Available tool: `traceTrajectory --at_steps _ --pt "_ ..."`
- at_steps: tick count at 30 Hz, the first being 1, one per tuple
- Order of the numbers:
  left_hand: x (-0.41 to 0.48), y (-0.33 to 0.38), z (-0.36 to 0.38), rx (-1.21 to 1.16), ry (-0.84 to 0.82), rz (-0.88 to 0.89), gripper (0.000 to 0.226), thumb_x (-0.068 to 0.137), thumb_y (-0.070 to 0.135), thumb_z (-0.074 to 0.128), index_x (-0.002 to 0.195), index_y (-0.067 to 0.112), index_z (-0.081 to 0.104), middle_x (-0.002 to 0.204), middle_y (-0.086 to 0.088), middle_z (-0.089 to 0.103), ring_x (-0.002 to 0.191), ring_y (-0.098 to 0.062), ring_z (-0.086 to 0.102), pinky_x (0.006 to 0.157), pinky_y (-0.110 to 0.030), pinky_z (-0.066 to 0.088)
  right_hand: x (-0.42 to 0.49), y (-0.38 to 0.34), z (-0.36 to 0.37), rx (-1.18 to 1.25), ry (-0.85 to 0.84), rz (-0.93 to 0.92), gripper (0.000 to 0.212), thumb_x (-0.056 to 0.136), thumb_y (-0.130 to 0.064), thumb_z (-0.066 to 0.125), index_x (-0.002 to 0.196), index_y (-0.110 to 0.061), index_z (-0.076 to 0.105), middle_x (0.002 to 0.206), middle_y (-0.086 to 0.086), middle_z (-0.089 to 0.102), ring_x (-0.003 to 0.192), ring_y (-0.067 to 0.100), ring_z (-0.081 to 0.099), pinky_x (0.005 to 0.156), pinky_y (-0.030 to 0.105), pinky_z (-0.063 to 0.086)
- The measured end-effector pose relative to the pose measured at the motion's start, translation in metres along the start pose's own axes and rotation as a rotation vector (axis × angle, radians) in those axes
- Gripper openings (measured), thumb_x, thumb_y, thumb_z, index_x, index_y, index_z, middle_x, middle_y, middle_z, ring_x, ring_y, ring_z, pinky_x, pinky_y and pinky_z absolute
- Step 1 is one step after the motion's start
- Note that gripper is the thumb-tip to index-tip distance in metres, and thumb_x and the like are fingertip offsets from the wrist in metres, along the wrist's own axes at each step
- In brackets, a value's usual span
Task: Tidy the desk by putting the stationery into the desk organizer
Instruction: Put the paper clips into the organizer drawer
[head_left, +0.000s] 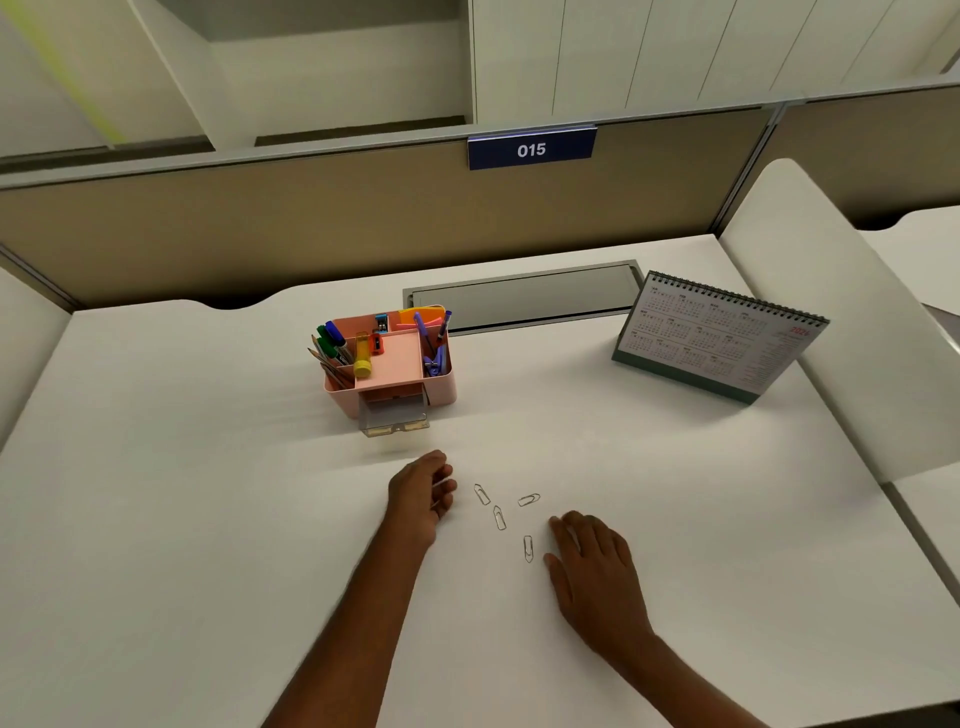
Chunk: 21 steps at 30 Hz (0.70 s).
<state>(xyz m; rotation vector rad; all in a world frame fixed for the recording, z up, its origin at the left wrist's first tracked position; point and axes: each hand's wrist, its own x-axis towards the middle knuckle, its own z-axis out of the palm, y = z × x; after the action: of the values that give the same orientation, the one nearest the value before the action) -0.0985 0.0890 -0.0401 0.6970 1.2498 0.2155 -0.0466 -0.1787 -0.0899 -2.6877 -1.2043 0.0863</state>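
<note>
Gathering looks nearly done: pens (335, 345) fill the organizer (442, 385), its drawer (395, 415) open. Four paper clips (498, 517) lie on the counter (208, 493) between the left grip (423, 493), curled round what seems another clip (441, 484), and the flat, empty right grip (592, 566).

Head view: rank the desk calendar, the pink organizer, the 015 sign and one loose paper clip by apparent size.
1. desk calendar
2. pink organizer
3. 015 sign; it sits farther from the camera, so its true size is unsure
4. paper clip, smallest by far
</note>
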Motion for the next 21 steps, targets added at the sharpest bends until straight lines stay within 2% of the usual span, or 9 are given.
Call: traceTrajectory --at_steps 2,5,8,11,13,16,21 --pt "-0.010 -0.013 0.002 0.103 -0.023 0.067 0.010 0.096 0.018 0.072 0.104 0.013 0.073 0.087 -0.008 0.072 0.070 -0.019 0.065 0.059 -0.027 0.049 0.009 -0.012 -0.008 0.028 0.018 0.014 0.021 0.096 -0.034 0.057 0.106 -0.019 0.067 0.105 -0.001 0.059 0.095 0.026 0.061 0.074 0.036 0.050" --pt "-0.023 -0.033 0.005 0.238 -0.084 0.126 0.010 0.097 0.013 0.069 0.106 0.011 0.073 0.085 -0.009 0.072 0.064 -0.017 0.064 0.055 -0.025 0.047 0.017 -0.031 -0.013 0.063 -0.015 0.048 0.017 0.091 -0.037 0.064 0.084 -0.022 0.062 0.087 -0.003 0.057 0.078 0.022 0.058 0.058 0.034 0.047" --pt "-0.030 -0.050 0.006 0.388 -0.133 0.177 0.011 0.094 0.010 0.069 0.104 0.011 0.073 0.082 -0.008 0.073 0.061 -0.016 0.062 0.052 -0.024 0.045 0.018 -0.047 -0.014 0.040 -0.060 0.058 0.021 0.078 -0.032 0.080 0.075 -0.020 0.064 0.079 -0.002 0.059 0.071 0.021 0.059 0.051 0.033 0.047" --pt "-0.035 -0.066 0.002 0.579 -0.147 0.264 0.010 0.090 0.015 0.072 0.097 0.020 0.075 0.082 0.000 0.078 0.064 -0.014 0.068 0.057 -0.026 0.052 0.021 -0.053 -0.015 -0.016 -0.119 0.074 0.030 0.064 -0.014 0.088 0.064 -0.019 0.059 0.067 0.000 0.056 0.060 0.022 0.056 0.043 0.032 0.038" --pt "-0.035 -0.076 -0.002 0.718 -0.120 0.381 0.008 0.088 0.020 0.073 0.091 0.026 0.076 0.083 0.007 0.079 0.071 -0.013 0.073 0.068 -0.029 0.060 0.024 -0.055 -0.015 -0.039 -0.148 0.080 0.036 0.054 -0.003 0.088 0.059 -0.018 0.055 0.060 0.001 0.053 0.053 0.022 0.053 0.040 0.031 0.031" --pt "-0.033 -0.086 -0.007 0.918 -0.105 0.570 0.010 0.087 0.023 0.073 0.089 0.031 0.077 0.086 0.019 0.077 0.080 -0.002 0.072 0.079 -0.027 0.060 0.028 -0.057 -0.018 -0.076 -0.168 0.014 0.041 0.041 0.006 0.083 0.055 -0.017 0.052 0.053 0.002 0.049 0.045 0.021 0.049 0.039 0.028 0.023" --pt "-0.030 -0.096 -0.011 1.103 -0.130 0.751 0.016 0.095 0.022 0.068 0.103 0.028 0.080 0.101 0.017 0.078 0.093 -0.002 0.071 0.087 -0.027 0.059 0.027 -0.056 -0.021 -0.188 -0.217 -0.120 0.037 0.039 0.007 0.075 0.058 -0.015 0.054 0.053 0.003 0.046 0.045 0.017 0.045 0.040 0.026 0.021"
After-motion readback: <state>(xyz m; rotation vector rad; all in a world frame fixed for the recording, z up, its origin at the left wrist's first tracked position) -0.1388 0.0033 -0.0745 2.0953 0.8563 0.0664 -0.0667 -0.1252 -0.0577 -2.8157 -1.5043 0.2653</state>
